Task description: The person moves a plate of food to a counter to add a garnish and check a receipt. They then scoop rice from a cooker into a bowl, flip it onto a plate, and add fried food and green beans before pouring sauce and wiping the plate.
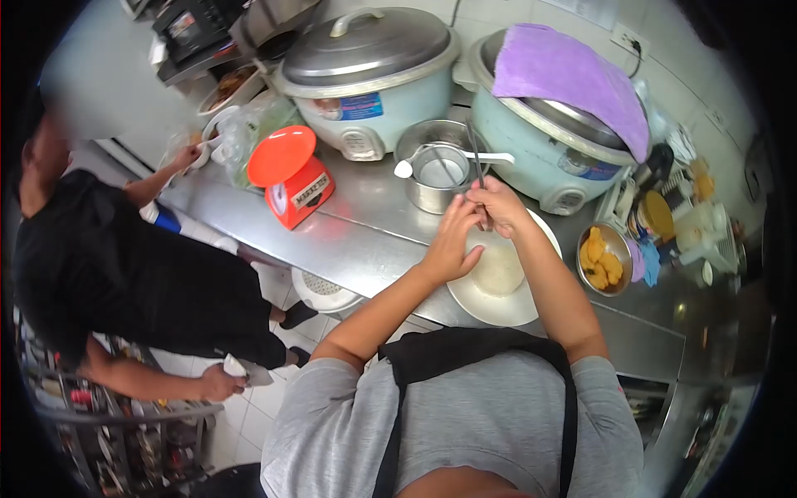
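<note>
White mound (501, 274) is set on plate (498, 317); slim dark utensil (476, 155) is pinched by right grip (501, 207), left (451, 246) grip held part-open.

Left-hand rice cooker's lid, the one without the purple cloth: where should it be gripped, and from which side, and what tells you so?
Take the pale arched handle at the top of the lid, coming from above. It rises clear of the domed metal, so fingers can probably hook beneath it; the smooth dome itself offers little hold.
</note>
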Demonstrator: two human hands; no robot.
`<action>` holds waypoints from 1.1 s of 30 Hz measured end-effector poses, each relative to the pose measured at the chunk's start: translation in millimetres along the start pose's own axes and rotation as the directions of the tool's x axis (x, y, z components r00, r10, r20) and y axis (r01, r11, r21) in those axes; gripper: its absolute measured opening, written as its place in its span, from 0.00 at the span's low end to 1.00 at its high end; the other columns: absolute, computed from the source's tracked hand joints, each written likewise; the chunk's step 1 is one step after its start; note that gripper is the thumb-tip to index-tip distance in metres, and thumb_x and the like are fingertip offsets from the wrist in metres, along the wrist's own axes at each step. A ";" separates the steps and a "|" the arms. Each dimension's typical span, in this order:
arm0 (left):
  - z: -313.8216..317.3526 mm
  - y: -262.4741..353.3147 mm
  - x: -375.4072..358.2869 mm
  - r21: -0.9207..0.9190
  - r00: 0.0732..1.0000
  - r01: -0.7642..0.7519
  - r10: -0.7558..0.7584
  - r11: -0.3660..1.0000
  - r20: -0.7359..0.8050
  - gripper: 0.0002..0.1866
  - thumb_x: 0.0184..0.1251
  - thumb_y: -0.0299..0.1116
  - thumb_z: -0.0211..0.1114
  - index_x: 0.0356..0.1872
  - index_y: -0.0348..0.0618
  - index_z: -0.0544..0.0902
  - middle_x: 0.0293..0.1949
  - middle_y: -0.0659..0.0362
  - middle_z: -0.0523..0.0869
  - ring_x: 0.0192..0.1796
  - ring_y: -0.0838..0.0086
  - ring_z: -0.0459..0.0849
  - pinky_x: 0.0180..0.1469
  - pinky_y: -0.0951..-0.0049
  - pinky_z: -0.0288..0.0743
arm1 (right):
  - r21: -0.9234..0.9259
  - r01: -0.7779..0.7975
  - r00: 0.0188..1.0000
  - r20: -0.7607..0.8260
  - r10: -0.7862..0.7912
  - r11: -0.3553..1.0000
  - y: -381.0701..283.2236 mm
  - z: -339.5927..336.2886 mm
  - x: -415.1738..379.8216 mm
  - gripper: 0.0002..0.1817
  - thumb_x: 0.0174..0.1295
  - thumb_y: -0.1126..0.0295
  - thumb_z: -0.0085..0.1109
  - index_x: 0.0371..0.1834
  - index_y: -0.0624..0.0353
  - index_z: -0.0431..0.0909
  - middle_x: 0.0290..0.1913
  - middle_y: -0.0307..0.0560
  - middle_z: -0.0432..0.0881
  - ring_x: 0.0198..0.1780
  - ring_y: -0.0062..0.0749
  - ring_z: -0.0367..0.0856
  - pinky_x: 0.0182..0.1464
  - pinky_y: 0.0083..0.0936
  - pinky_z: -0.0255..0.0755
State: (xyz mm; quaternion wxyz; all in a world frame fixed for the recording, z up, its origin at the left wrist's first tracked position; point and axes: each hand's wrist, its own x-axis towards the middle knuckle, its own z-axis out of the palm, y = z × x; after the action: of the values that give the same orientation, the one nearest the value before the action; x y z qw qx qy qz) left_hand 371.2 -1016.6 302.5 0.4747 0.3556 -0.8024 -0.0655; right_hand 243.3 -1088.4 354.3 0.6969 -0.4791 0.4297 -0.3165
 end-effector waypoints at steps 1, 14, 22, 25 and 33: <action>-2.9 -4.0 -9.8 0.028 0.998 0.040 -0.038 0.999 -0.043 0.31 0.43 0.27 0.61 0.52 0.39 0.61 0.55 0.44 0.62 0.61 0.49 0.57 0.62 0.56 0.48 | -0.099 0.013 0.996 -0.084 -0.021 0.995 -15.4 7.4 -8.7 0.13 0.54 0.67 0.54 0.40 0.57 0.66 0.25 0.40 0.73 0.19 0.20 0.69 0.16 0.17 0.59; 31.7 -59.1 -79.4 -0.408 0.701 0.698 -0.678 0.589 0.221 0.25 0.59 0.28 0.50 0.57 0.33 0.55 0.50 0.49 0.66 0.50 0.71 0.66 0.49 0.75 0.63 | -0.911 -0.045 0.839 -0.258 -0.479 0.410 39.2 -3.4 -56.2 0.31 0.53 0.72 0.49 0.62 0.41 0.54 0.43 0.57 0.68 0.39 0.51 0.74 0.41 0.38 0.69; 62.0 -46.6 -70.0 -0.433 0.718 0.659 -0.685 0.614 0.122 0.23 0.62 0.31 0.46 0.55 0.27 0.57 0.53 0.42 0.66 0.55 0.61 0.67 0.57 0.69 0.59 | -0.708 -0.494 0.616 -0.695 -0.371 0.505 36.5 -109.6 -202.5 0.28 0.58 0.61 0.46 0.61 0.56 0.53 0.48 0.59 0.72 0.46 0.53 0.73 0.47 0.39 0.67; 70.1 -43.4 -69.5 -0.424 0.702 0.680 -0.698 0.598 0.142 0.23 0.62 0.32 0.46 0.55 0.26 0.58 0.52 0.42 0.67 0.55 0.61 0.68 0.57 0.69 0.59 | -0.624 -0.713 0.582 -0.781 -0.227 0.319 52.8 -135.9 -214.6 0.25 0.59 0.59 0.42 0.58 0.57 0.56 0.48 0.58 0.71 0.45 0.52 0.74 0.46 0.38 0.68; 82.4 -27.8 -66.2 -0.380 0.726 0.656 -0.682 0.652 0.085 0.20 0.64 0.30 0.45 0.54 0.28 0.58 0.48 0.47 0.71 0.48 0.69 0.72 0.50 0.74 0.66 | -0.614 -0.770 0.587 -0.788 -0.185 0.173 63.5 -158.5 -193.8 0.22 0.58 0.62 0.44 0.56 0.55 0.60 0.46 0.55 0.73 0.44 0.48 0.75 0.45 0.38 0.69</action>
State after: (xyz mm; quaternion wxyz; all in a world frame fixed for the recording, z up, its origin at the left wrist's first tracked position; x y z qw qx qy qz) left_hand 338.3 -1014.4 198.3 0.5029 0.5277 -0.5694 -0.3800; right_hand 18.8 -964.2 324.7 0.0681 -0.5135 0.8552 0.0175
